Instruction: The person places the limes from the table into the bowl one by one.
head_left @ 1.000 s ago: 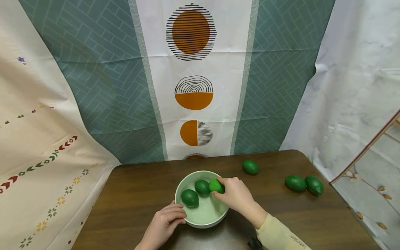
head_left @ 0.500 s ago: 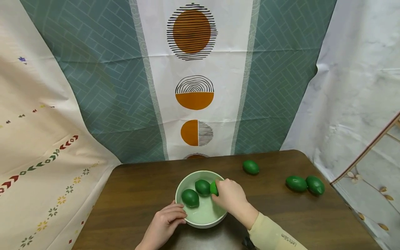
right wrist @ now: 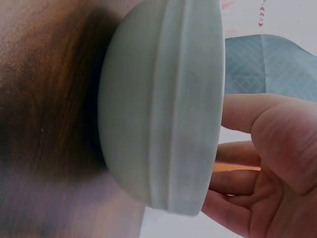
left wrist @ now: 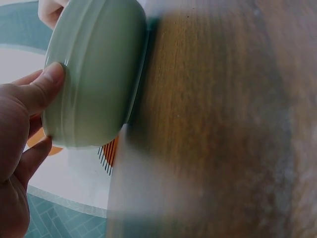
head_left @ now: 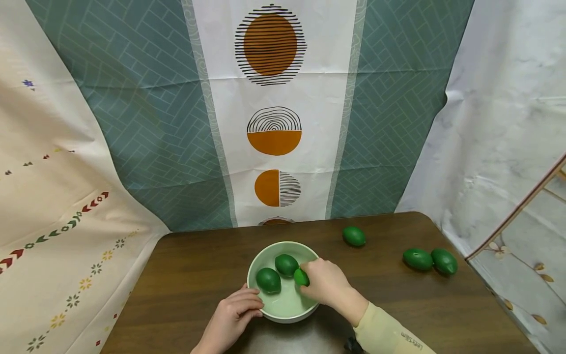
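A pale green bowl (head_left: 285,312) stands on the brown wooden table. My left hand (head_left: 234,312) grips its near left rim; the left wrist view shows the thumb (left wrist: 47,84) pressed on the bowl's outer wall. Inside lie two dark green limes, one at the left (head_left: 268,280) and one further back (head_left: 286,265). At the right side of the bowl my right hand (head_left: 327,281) reaches over the rim and holds a brighter green lime (head_left: 301,277) by its fingertips. In the right wrist view the bowl's wall hides those fingertips and the lime.
One dark green lime (head_left: 354,236) lies behind and right of the bowl. Two more, a left one (head_left: 417,259) and a right one (head_left: 444,261), lie side by side near the table's right edge. Patterned cloth (head_left: 278,187) hangs behind the table (head_left: 199,260).
My right hand has moved slightly down and toward me within the bowl, bringing the bright lime lower. The left hand has stayed on the rim.
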A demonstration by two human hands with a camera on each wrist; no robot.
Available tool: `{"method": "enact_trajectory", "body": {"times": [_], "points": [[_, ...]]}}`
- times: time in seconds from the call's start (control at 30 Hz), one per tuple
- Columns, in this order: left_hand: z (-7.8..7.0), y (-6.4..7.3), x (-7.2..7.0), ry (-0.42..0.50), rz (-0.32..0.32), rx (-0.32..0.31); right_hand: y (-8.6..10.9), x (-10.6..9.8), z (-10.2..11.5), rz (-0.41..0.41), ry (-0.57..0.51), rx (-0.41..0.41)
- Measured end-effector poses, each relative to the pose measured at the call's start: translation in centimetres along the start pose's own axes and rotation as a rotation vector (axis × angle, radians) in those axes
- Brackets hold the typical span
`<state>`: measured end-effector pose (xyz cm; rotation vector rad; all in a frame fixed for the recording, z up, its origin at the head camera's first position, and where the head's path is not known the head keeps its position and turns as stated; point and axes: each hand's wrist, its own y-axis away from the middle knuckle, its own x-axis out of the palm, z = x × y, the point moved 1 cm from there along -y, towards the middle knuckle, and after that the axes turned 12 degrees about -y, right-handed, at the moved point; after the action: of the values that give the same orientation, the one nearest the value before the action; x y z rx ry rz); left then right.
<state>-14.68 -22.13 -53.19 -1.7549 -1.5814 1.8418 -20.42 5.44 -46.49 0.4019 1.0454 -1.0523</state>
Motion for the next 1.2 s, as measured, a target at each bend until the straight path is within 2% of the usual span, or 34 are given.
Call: {"method": "enact_trajectory", "body": {"times": [0.63, 0.97, 1.2], "points": [[0.1, 0.0, -0.1, -0.004, 0.006, 0.003, -0.8, 0.2, 0.2, 0.154, 0.102, -0.048], [0.0, -0.2, -0.3, -0.002, 0.009, -0.016, -1.0, 0.4, -0.3, 0.154, 0.131, -0.099], [-0.1, -0.1, -0.1, 0.000, 0.006, -0.017, -1.0, 0.5, -0.4, 0.146, 0.136, -0.101]]}}
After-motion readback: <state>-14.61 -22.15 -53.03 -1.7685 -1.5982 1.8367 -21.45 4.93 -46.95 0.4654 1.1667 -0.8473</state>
